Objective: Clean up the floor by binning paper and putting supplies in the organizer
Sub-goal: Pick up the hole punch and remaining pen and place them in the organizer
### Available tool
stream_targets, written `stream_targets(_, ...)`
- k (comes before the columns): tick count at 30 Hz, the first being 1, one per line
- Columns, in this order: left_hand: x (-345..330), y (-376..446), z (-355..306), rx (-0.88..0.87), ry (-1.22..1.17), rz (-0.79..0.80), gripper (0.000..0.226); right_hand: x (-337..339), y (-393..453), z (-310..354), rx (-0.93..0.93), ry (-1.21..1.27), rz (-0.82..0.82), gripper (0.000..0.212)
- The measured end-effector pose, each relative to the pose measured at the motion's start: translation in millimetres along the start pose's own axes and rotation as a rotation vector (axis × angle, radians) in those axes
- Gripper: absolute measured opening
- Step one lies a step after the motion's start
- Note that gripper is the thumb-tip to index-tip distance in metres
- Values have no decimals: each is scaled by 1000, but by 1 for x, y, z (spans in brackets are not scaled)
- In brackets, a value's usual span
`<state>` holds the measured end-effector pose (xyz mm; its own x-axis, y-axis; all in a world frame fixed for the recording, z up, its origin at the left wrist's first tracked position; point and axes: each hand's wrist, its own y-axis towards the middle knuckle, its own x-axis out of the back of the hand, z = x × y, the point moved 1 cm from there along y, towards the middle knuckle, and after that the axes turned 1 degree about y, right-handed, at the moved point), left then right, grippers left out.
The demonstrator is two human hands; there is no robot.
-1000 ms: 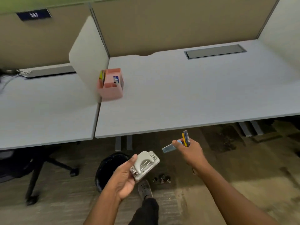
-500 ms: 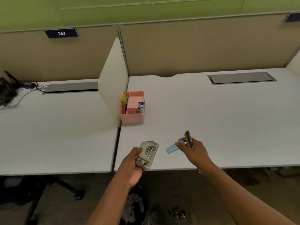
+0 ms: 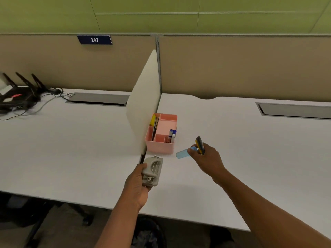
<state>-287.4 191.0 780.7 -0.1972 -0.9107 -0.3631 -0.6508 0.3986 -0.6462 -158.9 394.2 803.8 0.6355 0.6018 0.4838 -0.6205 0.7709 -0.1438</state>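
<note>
A pink organizer (image 3: 159, 147) stands on the white desk beside the divider panel; it holds blue-capped markers (image 3: 172, 134) and a yellow pad (image 3: 153, 120). My left hand (image 3: 137, 185) grips a grey hole punch (image 3: 152, 170) over the desk, just in front of the organizer. My right hand (image 3: 207, 159) is to the right of the organizer and holds a yellow-and-black utility knife (image 3: 200, 145) together with a pale blue flat piece (image 3: 182, 153) that points toward the organizer.
A white divider panel (image 3: 145, 106) separates two desks. A black router with cables (image 3: 19, 97) sits at the far left. Grey cable trays (image 3: 293, 111) are set in the desktop. A black bin (image 3: 148, 235) with paper shows under the desk edge.
The view has risen from the floor to the desktop. Both hands have moved forward over the desk toward the organizer, still holding the same items.
</note>
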Motion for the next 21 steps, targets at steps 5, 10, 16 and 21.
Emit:
stream_targets(5, -19, 26, -11, -65, -68, -70, 19, 4, 74, 15, 81, -53, 50, 23)
stream_targets(10, -41, 47, -15, -80, -102, -113, 24, -1, 140, 32, 169, -132, 113, 21)
stream_targets(16, -50, 65, -11, -90, -83, -202, 20, -36, 188, 48, 318, -295, 286, 16)
stream_targets(21, -40, 64, -8, -98, -109, -237, 19, -79, 198, 56, 395, -531, 545, 19)
